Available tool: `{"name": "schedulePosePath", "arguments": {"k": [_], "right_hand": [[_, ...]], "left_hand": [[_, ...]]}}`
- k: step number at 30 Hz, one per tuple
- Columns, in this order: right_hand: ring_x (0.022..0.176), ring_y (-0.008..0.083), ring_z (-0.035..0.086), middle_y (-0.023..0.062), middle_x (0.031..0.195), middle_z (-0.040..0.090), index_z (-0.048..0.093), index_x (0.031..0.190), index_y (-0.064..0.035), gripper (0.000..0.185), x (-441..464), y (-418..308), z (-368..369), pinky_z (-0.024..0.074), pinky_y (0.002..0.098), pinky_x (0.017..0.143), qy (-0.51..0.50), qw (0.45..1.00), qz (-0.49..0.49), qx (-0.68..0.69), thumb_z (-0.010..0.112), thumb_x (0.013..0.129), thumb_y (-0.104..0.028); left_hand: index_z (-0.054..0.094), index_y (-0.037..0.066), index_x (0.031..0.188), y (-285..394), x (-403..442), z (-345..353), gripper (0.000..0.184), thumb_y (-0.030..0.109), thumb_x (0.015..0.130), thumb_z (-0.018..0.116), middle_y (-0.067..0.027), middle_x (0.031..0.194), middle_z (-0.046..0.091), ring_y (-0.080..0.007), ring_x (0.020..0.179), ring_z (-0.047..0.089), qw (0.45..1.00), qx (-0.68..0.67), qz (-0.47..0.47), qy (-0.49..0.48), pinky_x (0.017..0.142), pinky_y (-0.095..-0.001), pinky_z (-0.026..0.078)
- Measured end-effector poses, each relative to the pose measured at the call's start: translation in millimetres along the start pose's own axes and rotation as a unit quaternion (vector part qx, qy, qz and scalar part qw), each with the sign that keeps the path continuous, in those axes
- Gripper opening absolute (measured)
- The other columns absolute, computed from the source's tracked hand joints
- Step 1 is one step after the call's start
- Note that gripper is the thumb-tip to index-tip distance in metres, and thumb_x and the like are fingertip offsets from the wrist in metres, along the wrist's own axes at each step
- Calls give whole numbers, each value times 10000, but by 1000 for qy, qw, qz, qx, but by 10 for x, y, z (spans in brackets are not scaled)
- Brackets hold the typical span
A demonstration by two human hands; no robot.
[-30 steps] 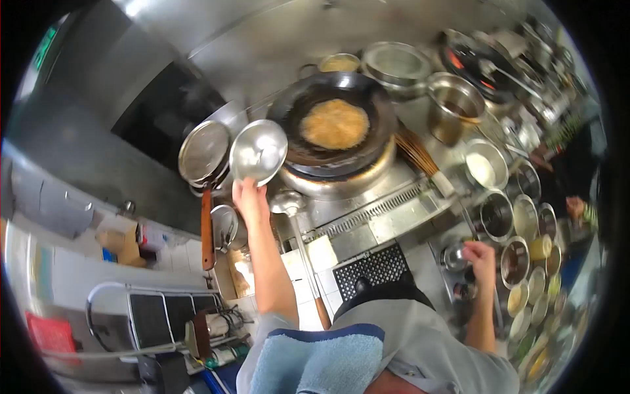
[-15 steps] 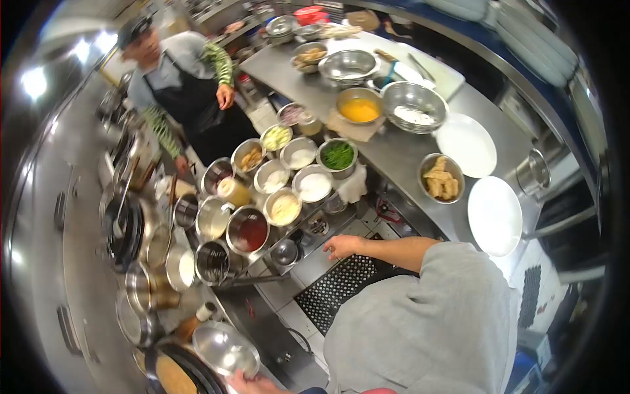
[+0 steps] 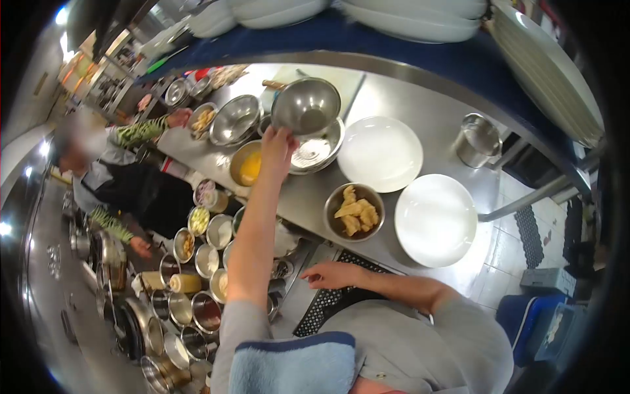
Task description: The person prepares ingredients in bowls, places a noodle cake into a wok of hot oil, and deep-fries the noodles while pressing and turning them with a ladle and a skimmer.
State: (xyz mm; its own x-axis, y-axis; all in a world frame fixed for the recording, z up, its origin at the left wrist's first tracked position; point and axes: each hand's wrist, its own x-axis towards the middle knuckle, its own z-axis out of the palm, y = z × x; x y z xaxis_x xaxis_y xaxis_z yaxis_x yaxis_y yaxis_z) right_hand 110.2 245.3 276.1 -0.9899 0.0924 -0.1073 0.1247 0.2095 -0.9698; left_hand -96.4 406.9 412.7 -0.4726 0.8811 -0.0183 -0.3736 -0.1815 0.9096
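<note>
Left hand [image 3: 280, 143]: fingers closed on the near rim of a metal bowl [image 3: 306, 105]
Right hand [image 3: 333, 276]: lower, fingers loosely bent and pointing left, holding nothing, above a perforated floor mat [image 3: 325, 303]
Held bowl: above the counter [image 3: 426, 111], overlapping a larger bowl [image 3: 336, 141] in view; contact cannot be told
Its direction: round mouth facing the camera, inside showing
Bowl of golden pieces [image 3: 333, 215]: just beside two white plates [image 3: 380, 154] [image 3: 436, 220]
Bowl of yellow liquid [image 3: 237, 159]: left of the forearm
Metal pot [image 3: 468, 153]: beyond the plates
Tubs [image 3: 194, 312] at left: red sauce, white and pale-yellow foods
Co-worker [image 3: 141, 194]: dark apron, far left
Shelf [image 3: 275, 49]: stacked white dishes [image 3: 413, 26]
</note>
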Motion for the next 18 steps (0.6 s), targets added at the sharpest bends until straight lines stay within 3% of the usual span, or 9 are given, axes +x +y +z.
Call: {"name": "schedulePosePath", "arguments": {"k": [3,5,9,12,13,16,17,18], "right_hand": [[931,225,649,117,1018,662,533,1294,-73,442,-407,-179,-192,512,336,831,36,999,11,0,614,894,-241],[959,206,642,114,1080,648,495,1339,-90,468,-598,-164,-248,507,324,856,46,998,39,19,604,917,-258],[982,168,628,93,1093,649,505,1338,-106,444,-830,-179,-299,495,300,882,103,991,44,72,604,915,-198],[939,218,649,113,1016,670,536,1293,-88,424,-778,-203,-304,500,331,851,114,989,37,87,625,891,-190],[927,212,651,108,1010,673,531,1301,-85,428,-712,-117,-272,500,326,849,108,990,32,88,617,895,-191],[911,211,654,102,1010,675,531,1302,-79,419,-535,-119,-322,503,322,843,86,993,25,79,600,906,-197],[985,182,631,89,1072,666,518,1319,-88,426,-472,-67,-316,489,318,892,62,992,50,101,596,908,-167],[945,185,639,88,1023,671,532,1301,-77,417,-424,-36,-317,495,318,869,74,992,50,87,599,901,-170]], "left_hand": [[483,11,896,-606,1198,362,82,29,846,545,-67,741,533,-138,561,515,998,56,15,4,459,-256,470],[481,-14,902,-797,1537,525,84,16,839,528,-98,738,556,-153,536,540,996,73,23,36,432,-259,471],[515,-36,932,-1022,1862,751,154,44,822,587,-109,730,546,-150,521,527,984,156,-37,83,415,-291,443],[523,-50,935,-1272,2078,724,168,49,821,595,-130,732,558,-164,502,531,978,190,-61,51,438,-291,473],[536,-65,945,-1356,2183,659,199,64,823,626,-149,738,569,-230,549,587,979,186,-83,22,461,-335,499],[574,-23,975,-1279,2153,531,202,106,831,634,-117,802,608,-204,623,604,978,156,-140,-18,515,-324,501],[586,-9,985,-1209,2096,513,205,120,834,637,-106,823,620,-195,648,610,978,129,-160,-36,533,-320,501],[599,5,995,-1126,1995,482,208,134,837,640,-95,844,633,-187,672,616,977,101,-182,-52,551,-316,502]]}}
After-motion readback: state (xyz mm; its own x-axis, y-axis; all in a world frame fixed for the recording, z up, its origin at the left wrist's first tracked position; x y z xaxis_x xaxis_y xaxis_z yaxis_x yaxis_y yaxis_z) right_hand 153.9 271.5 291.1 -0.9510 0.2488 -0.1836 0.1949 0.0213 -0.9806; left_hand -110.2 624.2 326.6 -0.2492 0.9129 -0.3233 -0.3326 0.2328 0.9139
